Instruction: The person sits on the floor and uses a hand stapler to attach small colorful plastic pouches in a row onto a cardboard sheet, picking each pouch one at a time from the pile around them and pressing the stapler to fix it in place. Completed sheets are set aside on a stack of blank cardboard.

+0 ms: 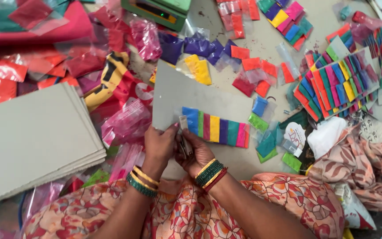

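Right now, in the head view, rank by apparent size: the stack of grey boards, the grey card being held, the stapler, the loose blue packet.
1. stack of grey boards
2. grey card
3. Stapler, partly hidden by the hands, and blue packet: too alike to rank.

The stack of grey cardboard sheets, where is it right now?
In the head view, the stack of grey cardboard sheets lies at the left edge, just left of the left hand, with red and pink plastic packets between them.
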